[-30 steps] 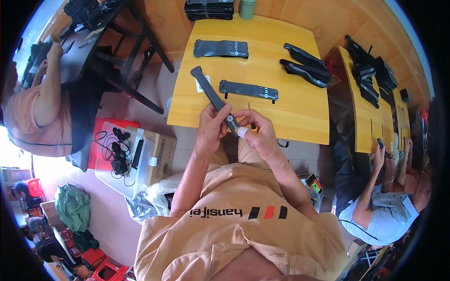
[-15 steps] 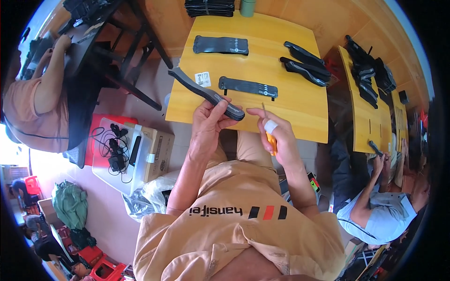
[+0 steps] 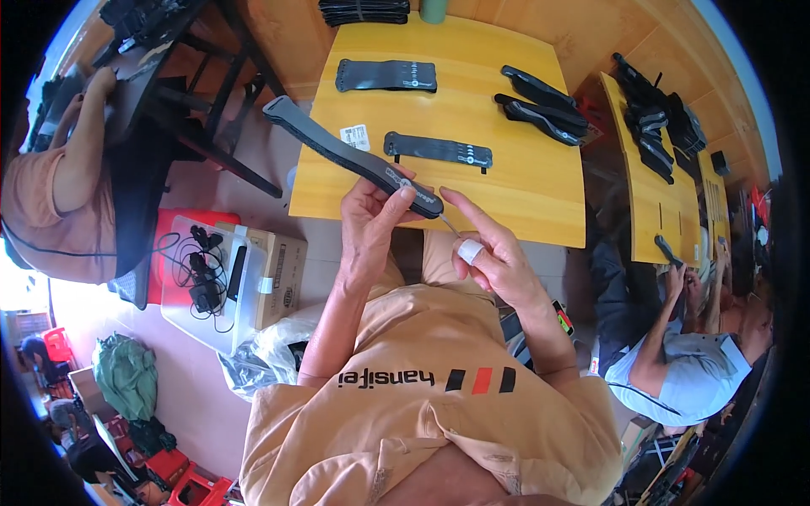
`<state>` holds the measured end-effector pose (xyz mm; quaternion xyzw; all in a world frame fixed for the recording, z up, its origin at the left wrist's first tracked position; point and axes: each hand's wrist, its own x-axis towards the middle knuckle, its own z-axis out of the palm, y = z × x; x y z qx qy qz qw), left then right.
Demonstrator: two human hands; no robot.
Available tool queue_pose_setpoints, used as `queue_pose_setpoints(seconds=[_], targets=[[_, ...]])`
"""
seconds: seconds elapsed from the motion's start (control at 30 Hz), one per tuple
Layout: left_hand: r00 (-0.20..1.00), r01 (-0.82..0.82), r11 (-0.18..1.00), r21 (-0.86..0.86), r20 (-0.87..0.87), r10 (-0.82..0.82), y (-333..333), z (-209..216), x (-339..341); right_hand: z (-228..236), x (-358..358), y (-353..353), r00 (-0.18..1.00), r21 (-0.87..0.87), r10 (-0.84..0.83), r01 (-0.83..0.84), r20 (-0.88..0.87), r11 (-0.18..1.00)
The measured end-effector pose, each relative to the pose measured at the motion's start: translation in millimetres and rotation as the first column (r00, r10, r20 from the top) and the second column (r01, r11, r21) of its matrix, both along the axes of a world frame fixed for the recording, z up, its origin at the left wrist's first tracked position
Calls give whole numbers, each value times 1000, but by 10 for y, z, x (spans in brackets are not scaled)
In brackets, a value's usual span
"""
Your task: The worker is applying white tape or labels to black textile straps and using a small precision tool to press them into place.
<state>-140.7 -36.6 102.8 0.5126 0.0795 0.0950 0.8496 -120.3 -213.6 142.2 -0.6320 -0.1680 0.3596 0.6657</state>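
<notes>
Left hand (image 3: 371, 221) is wrapped around the near end of a long black strap piece (image 3: 350, 156), thumb on top, holding it at a slant so its far end juts out past the left edge of the yellow worktop (image 3: 523, 181). Right hand (image 3: 494, 253) sits just beside that near end, index finger stretched toward it, the other fingers curled around a thin pointed tool (image 3: 450, 224) whose tip is close to the piece; a white tape band wraps 1 finger.

On the worktop lie a small white label (image 3: 355, 137), a flat black strip (image 3: 437, 150) near the middle, another black strip (image 3: 386, 75) farther back, and 2 curved black pieces (image 3: 540, 105) to the right. A stack of black parts (image 3: 364, 10) sits at the far edge beside a green cup (image 3: 434, 10).

A second worktop (image 3: 666, 198) to the right carries more black parts (image 3: 658, 114), with a seated person in a light blue shirt (image 3: 683, 375) at it. To the left, a person in an orange top (image 3: 51, 211) sits at a dark table (image 3: 160, 59). On the floor stand a cardboard box (image 3: 274, 274) and a red crate with a clear lid (image 3: 198, 282) bearing black cables (image 3: 201, 274).
</notes>
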Motion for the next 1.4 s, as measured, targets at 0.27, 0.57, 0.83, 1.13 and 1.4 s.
queue_pose_setpoints(seconds=[0.27, 0.57, 0.83, 1.13, 1.4], targets=[[997, 0, 998, 59, 77, -5, 10, 8, -11, -11, 47, -1, 999, -56, 30, -30, -14, 998], [989, 4, 996, 92, 146, -17, -34, -14, -17, -118, 57, -17, 990, 26, -22, 25, -138, 999], [994, -15, 995, 101, 113, 3, -46, -10, -30, -108, 31, -28, 981, 66, -16, 30, -194, 997], [1000, -11, 993, 113, 24, 8, -32, 13, -17, -200, -65, 50, 989, 28, -131, 130, 67, 991], [999, -30, 994, 101, 43, 26, -52, -41, -42, -194, 35, -23, 981, 101, -31, 51, -192, 994]])
